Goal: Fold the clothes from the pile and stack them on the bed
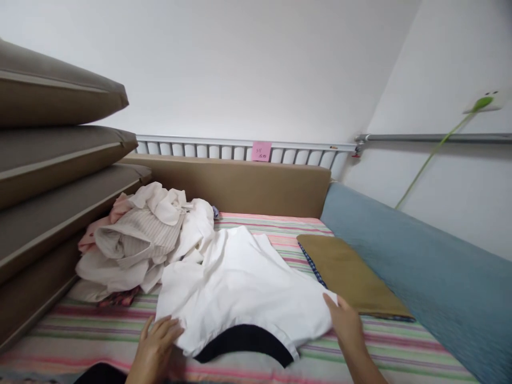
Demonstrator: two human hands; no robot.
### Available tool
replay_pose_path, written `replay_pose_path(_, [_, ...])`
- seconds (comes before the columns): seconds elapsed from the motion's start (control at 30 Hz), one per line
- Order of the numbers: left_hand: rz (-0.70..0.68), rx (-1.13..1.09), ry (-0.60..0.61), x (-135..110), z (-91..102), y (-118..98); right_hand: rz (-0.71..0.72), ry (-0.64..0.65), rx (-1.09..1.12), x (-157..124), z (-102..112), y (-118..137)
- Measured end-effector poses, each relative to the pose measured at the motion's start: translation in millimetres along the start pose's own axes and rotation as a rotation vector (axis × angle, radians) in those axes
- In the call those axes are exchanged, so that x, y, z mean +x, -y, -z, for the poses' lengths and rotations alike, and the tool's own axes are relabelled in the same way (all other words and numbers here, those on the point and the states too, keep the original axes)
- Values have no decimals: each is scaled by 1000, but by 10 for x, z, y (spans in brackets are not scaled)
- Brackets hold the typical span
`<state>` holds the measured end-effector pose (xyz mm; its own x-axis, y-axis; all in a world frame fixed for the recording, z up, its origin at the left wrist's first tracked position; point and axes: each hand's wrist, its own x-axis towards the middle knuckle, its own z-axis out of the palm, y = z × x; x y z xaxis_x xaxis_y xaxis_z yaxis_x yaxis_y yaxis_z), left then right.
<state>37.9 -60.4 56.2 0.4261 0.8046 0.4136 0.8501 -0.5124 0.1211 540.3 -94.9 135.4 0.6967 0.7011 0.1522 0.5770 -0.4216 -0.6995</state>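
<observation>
At lower centre, my right hand (348, 323) pinches a white top (248, 280) while my left hand (157, 340) lies open on its edge, an uneven tug threatening to crease it.

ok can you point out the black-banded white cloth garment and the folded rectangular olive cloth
Black-banded white cloth garment (244, 280): head view, middle of its white body
Folded rectangular olive cloth (352, 276): head view, upper face

Shirt (244, 277) is showing plain white, black at curved edge. Pile (148, 234) is mixing white, cream, pink. Sheet (392, 346) is running pink, green, purple stripes. Cloth (348, 272) is showing olive, blue-check edge. Note (262, 151) is showing pink.
</observation>
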Motion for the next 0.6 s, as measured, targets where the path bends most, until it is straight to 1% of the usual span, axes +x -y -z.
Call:
replay_pose_path(0.1, [42,-63,60,-122,-31,-219,-109,55,-27,-139,119,-359])
replay_pose_path(0.17, [97,-110,175,-192,10,-329,-135,136,27,-205,145,-544])
replay_pose_path(0.23, [161,-165,316,-215,128,-388,-129,177,43,-235,173,-631])
replay_pose_path(0.27, [190,-195,358,-198,210,-401,-112,158,16,-240,187,-629])
replay_pose_path(0.3, [206,-222,369,-156,299,-407,-76,118,-24,-240,199,-595])
replay_pose_path(0.33, [210,-243,349,-85,386,-409,-21,73,-68,-236,201,-532])
replay_pose_path(0.4, [195,-268,261,145,523,-404,140,14,-124,-210,164,-344])
replay_pose_path(0.47, [178,-263,187,470,574,-398,304,39,-157,-138,66,-135])
replay_pose_path(0.5, [180,-244,171,652,562,-396,358,59,-183,-76,1,-50])
replay_pose_path(0.53, [196,-209,164,835,528,-396,382,82,-210,5,-67,12])
replay_pose_path(0.57, [225,-150,166,1011,478,-395,371,100,-239,99,-133,47])
replay_pose_path(0.6, [262,-78,175,1174,418,-392,324,117,-273,202,-196,56])
